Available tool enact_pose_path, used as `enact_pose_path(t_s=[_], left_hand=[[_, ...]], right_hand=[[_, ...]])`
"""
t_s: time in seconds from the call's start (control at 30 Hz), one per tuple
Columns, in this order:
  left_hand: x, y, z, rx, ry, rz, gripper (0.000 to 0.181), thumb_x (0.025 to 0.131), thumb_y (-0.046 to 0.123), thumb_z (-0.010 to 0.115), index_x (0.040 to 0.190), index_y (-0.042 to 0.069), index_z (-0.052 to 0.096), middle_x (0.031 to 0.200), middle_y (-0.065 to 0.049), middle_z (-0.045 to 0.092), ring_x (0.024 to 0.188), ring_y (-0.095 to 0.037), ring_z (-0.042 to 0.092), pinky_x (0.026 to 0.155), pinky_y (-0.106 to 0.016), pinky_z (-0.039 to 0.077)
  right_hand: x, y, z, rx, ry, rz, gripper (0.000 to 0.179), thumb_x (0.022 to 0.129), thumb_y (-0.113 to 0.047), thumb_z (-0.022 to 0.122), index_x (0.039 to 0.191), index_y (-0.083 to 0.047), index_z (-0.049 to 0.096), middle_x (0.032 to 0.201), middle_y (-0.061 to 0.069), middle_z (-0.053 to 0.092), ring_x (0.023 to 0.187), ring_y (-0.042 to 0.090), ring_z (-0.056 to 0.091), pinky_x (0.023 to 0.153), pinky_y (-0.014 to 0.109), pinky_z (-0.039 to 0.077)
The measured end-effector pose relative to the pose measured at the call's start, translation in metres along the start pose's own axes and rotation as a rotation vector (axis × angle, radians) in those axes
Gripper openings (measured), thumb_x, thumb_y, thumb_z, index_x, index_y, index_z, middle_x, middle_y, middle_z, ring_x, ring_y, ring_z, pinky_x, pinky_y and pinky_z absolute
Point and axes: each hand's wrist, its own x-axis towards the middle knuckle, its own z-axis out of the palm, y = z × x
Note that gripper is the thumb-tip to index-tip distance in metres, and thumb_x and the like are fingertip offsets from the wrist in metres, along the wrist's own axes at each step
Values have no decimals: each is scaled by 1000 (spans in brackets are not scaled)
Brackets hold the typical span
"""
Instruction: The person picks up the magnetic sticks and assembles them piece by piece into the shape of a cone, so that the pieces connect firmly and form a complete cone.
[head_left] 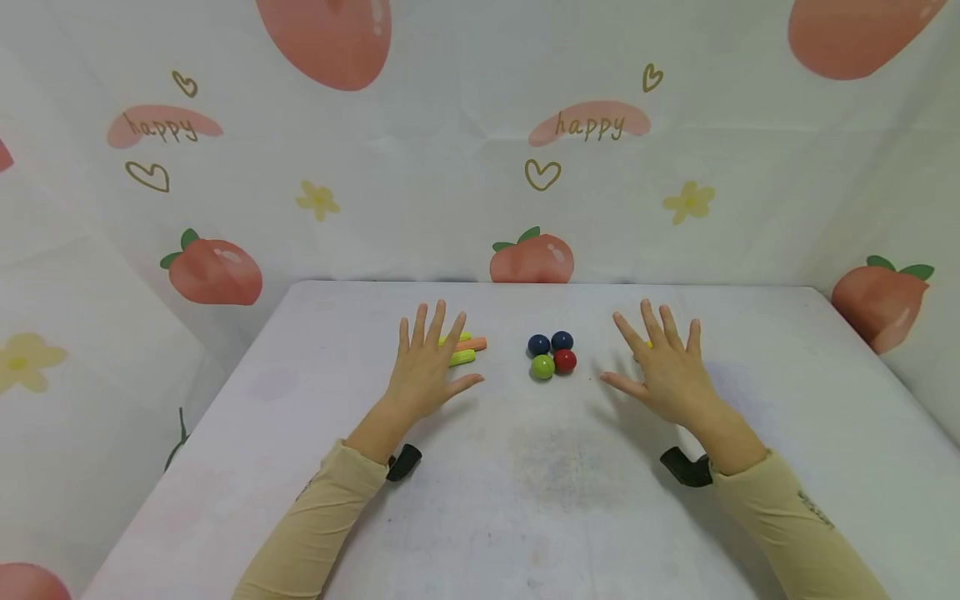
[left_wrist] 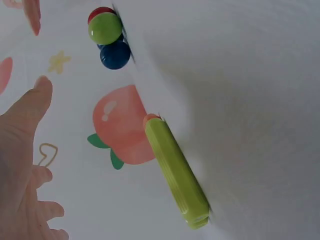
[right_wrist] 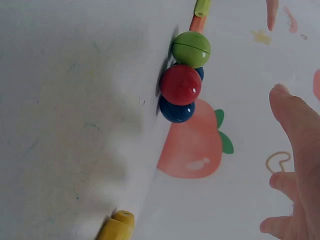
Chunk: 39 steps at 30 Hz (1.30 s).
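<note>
Table [head_left: 555,542]: white, smudgy
Wall cloth [head_left: 427,150]: peaches [head_left: 534,260]
Balls [head_left: 565,361]: between hands
Left hand [head_left: 420,375]: fingers spread wide, near sticks [left_wrist: 177,172]
Right hand [head_left: 671,375]: fingers spread wide, near yellow stick [right_wrist: 117,227]

The place looks like a small, curtained-off recording set, its wider room impossible to tell, since pale cloth [head_left: 435,167] printed with peaches [head_left: 532,260], yellow flowers [head_left: 689,202] and "happy" lettering [head_left: 589,126] hangs behind and beside a white counter [head_left: 465,550].
</note>
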Motion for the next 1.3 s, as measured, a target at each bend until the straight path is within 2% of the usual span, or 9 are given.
enact_pose_path(t_s=[0.13, 0.27, 0.37, 0.5, 0.6, 0.77, 0.87, 1.0, 1.3], left_hand=[[1, -1, -3, -23, 59, 23, 85, 85, 58, 56, 149, 13, 23, 155, -20, 16, 143, -42, 13, 113, -60, 15], [3, 0, -8, -79, 119, 44, 80, 85, 52, 60, 146, 10, 29, 152, -21, 24, 141, -43, 19, 112, -59, 20], [4, 1, -12, -151, 135, 50, 76, 86, 48, 61, 144, 9, 32, 151, -21, 28, 140, -43, 21, 112, -58, 21], [5, 5, -14, -302, 129, 54, 70, 86, 43, 62, 141, 8, 38, 148, -20, 33, 140, -43, 24, 113, -56, 21], [6, 8, -13, -399, 108, 52, 66, 86, 41, 63, 139, 8, 41, 147, -19, 36, 139, -41, 26, 113, -53, 24], [7, 17, -9, -514, 39, 38, 61, 87, 40, 62, 137, 10, 44, 146, -15, 38, 137, -33, 35, 108, -50, 35], [9, 23, -6, -592, 13, 66, 55, 88, 35, 63, 133, 7, 47, 141, -14, 44, 128, -29, 47, 104, -45, 41], [14, 32, 1, -645, -20, 119, 49, 88, 31, 64, 128, 5, 51, 133, -10, 51, 121, -24, 52, 102, -39, 44], [32, 50, 13, -781, -206, 110, 45, 89, 28, 62, 128, 7, 53, 129, -8, 55, 115, -26, 56, 97, -39, 47]], right_hand=[[0, 2, -6, 36, 24, -15, 81, 85, -51, 60, 148, -15, 25, 152, 26, 17, 139, 48, 15, 106, 71, 8], [0, 8, -10, 120, 105, -45, 77, 82, -36, 68, 143, -7, 32, 146, 28, 31, 133, 50, 28, 105, 68, 20], [-2, 14, -9, 192, 154, -56, 72, 81, -26, 71, 139, -2, 37, 138, 28, 42, 126, 47, 39, 101, 64, 31], [-6, 25, -6, 283, 151, -42, 65, 82, -17, 70, 136, 0, 39, 128, 26, 50, 118, 43, 45, 95, 60, 39], [-8, 33, -3, 340, 119, -26, 61, 83, -14, 69, 134, 3, 41, 124, 28, 52, 112, 43, 49, 91, 59, 40], [-10, 41, -2, 399, 56, 6, 57, 85, -14, 67, 132, 5, 42, 120, 30, 54, 106, 45, 53, 87, 59, 43], [-10, 44, 1, 407, 56, -1, 54, 84, -13, 67, 129, 6, 45, 115, 30, 56, 101, 45, 56, 84, 57, 46], [-10, 47, 5, 408, 66, -23, 49, 83, -8, 68, 125, 7, 48, 109, 30, 59, 95, 42, 58, 81, 54, 48], [-10, 51, 10, 422, 23, 3, 45, 82, -4, 68, 122, 7, 51, 107, 30, 59, 89, 40, 59, 78, 53, 50]])
